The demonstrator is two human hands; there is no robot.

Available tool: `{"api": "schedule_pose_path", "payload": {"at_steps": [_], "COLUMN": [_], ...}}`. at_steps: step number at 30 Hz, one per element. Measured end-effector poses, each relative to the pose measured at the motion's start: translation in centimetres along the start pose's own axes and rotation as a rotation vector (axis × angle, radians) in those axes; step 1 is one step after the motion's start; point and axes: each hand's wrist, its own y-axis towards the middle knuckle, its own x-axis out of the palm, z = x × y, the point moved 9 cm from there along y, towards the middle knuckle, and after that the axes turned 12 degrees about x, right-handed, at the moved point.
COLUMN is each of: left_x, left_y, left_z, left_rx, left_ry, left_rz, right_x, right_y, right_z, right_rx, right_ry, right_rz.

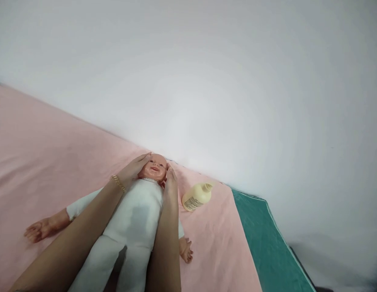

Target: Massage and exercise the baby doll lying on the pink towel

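Observation:
A baby doll (140, 211) with a white cloth body lies on its back on a pink sheet (215, 243). Its head is between my two hands. My left hand (136, 167), below a gold bracelet (118, 183) on the wrist, rests along one side of the head with fingers stretched out together. Against the other side of the head lies my right hand (171, 180), its fingers extended too. Both palms face the doll and are partly hidden. Between my forearms shows the doll's torso, with a greyish patch on it.
A pale yellow bottle (197, 197) with a printed label stands just right of the doll's head. Beyond the sheet's right edge is a green cover (267, 235). A white wall (188, 81) borders the far side.

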Motion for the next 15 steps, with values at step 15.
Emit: {"api": "schedule_pose_path", "payload": {"at_steps": [15], "left_x": [0.2], "left_y": [-3.1], "left_z": [1.2], "left_rx": [0.256], "left_ry": [0.446], "left_rz": [-0.252], "right_x": [0.5], "right_y": [-4.2], "right_z": [0.2], "right_rx": [-0.164], "right_ry": [-0.446], "right_rz": [-0.038]}}
